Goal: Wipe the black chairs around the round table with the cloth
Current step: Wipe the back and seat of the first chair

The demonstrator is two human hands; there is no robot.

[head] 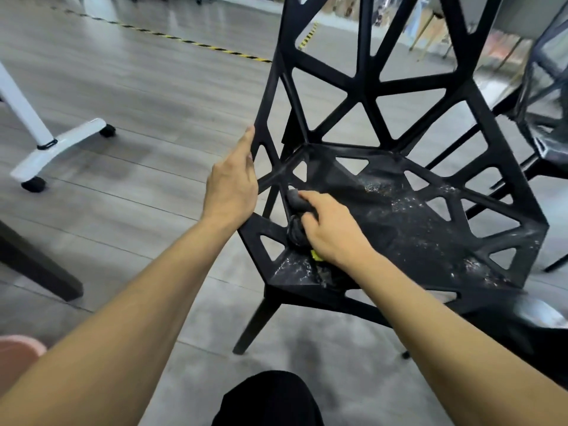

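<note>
A black chair with a lattice of triangular holes fills the middle and right of the head view; its seat carries white dusty specks. My left hand holds the chair's left side bar, fingers curled behind it. My right hand grips a dark grey cloth bunched against the seat's near left corner, with a small yellow bit showing under the wrist. Much of the cloth is hidden beneath that hand.
A second black chair stands at the right edge. A white wheeled stand base sits on the grey floor at left. A dark table leg crosses the lower left. Yellow-black floor tape runs across the back.
</note>
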